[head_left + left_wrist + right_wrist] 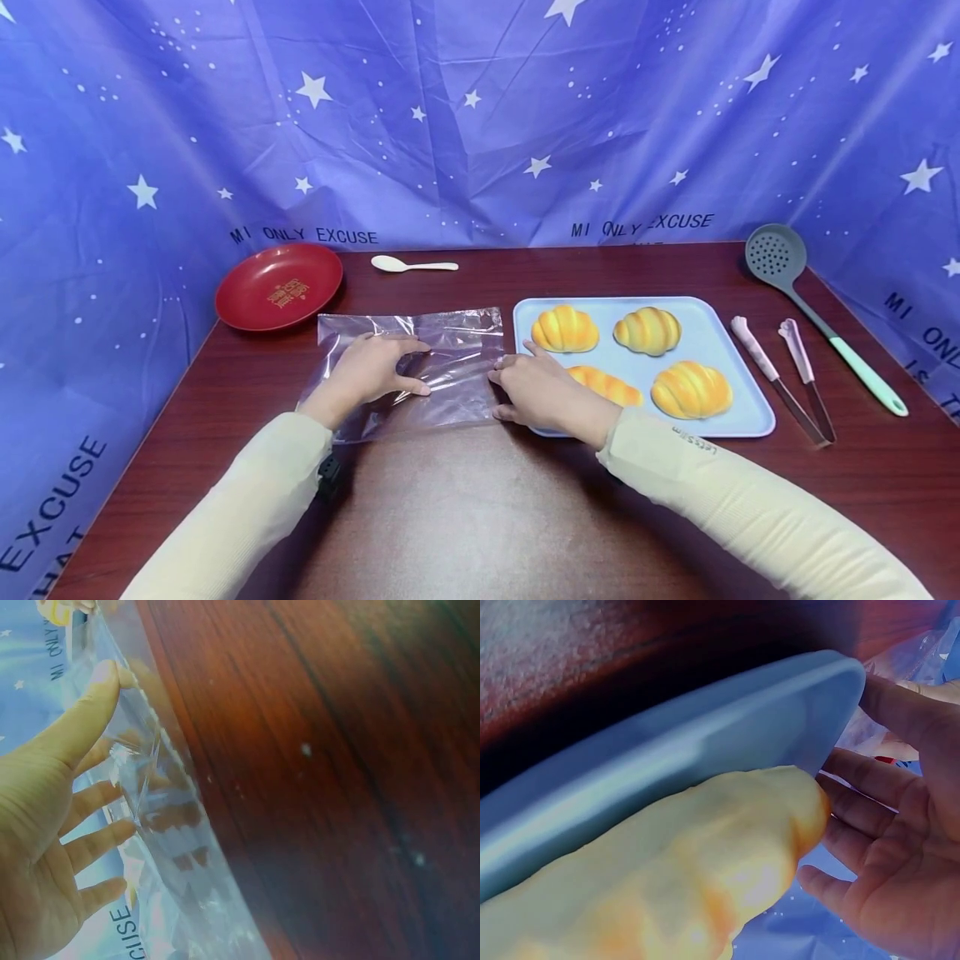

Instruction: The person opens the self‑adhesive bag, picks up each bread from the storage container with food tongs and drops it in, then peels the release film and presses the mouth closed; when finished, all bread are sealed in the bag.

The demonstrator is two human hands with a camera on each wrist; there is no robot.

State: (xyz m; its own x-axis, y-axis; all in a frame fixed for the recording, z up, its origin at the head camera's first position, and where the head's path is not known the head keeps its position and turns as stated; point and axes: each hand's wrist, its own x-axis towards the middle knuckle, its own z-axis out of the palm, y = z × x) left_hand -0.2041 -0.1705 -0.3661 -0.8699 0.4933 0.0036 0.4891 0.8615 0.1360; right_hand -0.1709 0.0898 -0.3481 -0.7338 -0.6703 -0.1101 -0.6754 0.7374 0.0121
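Bag of clear, creased plastic film (pixel 450 367) is spread on a dark red wooden counter (pixel 465 517), apparently kept flat by the left grip (pixel 366 368), fingers loosely extended, nothing clasped. The right grip (pixel 536 385), also relaxed and apparently grasping nothing, is set at the bag's 3 o'clock edge; whether the film is touched cannot be told. Farther toward 3 o'clock, four golden ridged croissants (pixel 691 390) are carried on a pale-blue rectangular tray (pixel 708 329), presumably contained by its raised rim.

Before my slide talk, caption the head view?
Left hand over clear plastic bag, right hand by blue rectangular tray of golden rolls.
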